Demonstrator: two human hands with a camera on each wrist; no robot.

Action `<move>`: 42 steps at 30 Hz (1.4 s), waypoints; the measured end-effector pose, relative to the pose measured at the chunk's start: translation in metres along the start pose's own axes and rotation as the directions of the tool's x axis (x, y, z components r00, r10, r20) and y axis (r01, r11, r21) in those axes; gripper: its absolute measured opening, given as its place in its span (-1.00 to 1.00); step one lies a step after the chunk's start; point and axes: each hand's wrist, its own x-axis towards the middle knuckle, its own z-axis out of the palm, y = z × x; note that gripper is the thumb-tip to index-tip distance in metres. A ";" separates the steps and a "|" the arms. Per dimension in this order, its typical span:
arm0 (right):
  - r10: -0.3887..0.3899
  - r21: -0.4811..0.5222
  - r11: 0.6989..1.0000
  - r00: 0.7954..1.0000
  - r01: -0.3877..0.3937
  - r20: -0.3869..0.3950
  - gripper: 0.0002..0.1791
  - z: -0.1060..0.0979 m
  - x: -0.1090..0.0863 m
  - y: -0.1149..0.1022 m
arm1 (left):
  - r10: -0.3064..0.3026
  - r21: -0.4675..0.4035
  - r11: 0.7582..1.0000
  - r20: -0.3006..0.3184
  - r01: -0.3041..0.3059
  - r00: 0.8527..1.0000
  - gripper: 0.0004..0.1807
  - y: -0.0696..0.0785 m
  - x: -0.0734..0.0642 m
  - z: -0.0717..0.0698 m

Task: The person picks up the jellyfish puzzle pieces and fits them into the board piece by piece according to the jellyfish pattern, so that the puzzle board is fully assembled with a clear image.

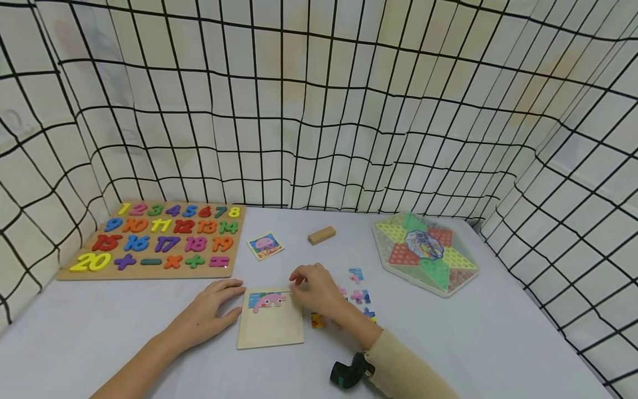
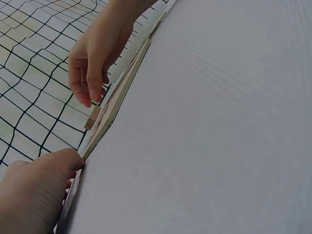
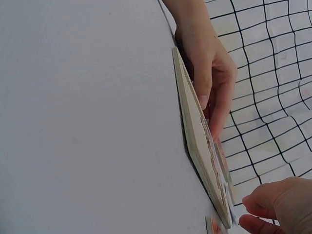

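A wooden puzzle board (image 1: 271,330) lies on the white table, with a few joined pink and blue puzzle pieces (image 1: 268,301) along its top. My left hand (image 1: 205,315) lies at the board's left edge, fingertips and thumb right at it; in the left wrist view the left hand (image 2: 41,187) is beside the board's end. Over the board's top right corner, my right hand (image 1: 316,291) hovers with loosely bent fingers; in the right wrist view the right hand (image 3: 273,207) shows thumb and finger apart, nothing visible between them. Loose puzzle pieces (image 1: 356,297) lie right of the board, partly hidden by the right arm.
A number board (image 1: 164,271) stands back left. Behind the puzzle lie a small picture card (image 1: 265,245) and a wooden block (image 1: 321,235). A hexagonal checkers box (image 1: 423,252) is at back right. Black netting (image 1: 309,87) encloses the table. A black device (image 1: 349,372) sits at the right wrist.
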 end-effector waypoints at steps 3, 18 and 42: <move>0.023 0.018 1.000 1.000 -0.022 -0.003 -0.87 -0.008 -0.004 0.008 | 0.004 0.002 1.000 -0.001 -0.004 1.000 -0.56 -0.001 0.000 0.001; 0.091 0.035 0.996 0.985 -0.087 -0.145 -0.84 -0.044 -0.015 0.062 | 0.000 -0.005 1.000 -0.003 0.000 1.000 -0.56 0.000 0.001 0.000; 0.285 -0.022 0.958 0.958 -0.286 -0.027 -0.63 -0.076 -0.030 0.111 | -0.010 -0.014 1.000 0.009 0.010 1.000 -0.56 0.000 0.000 0.000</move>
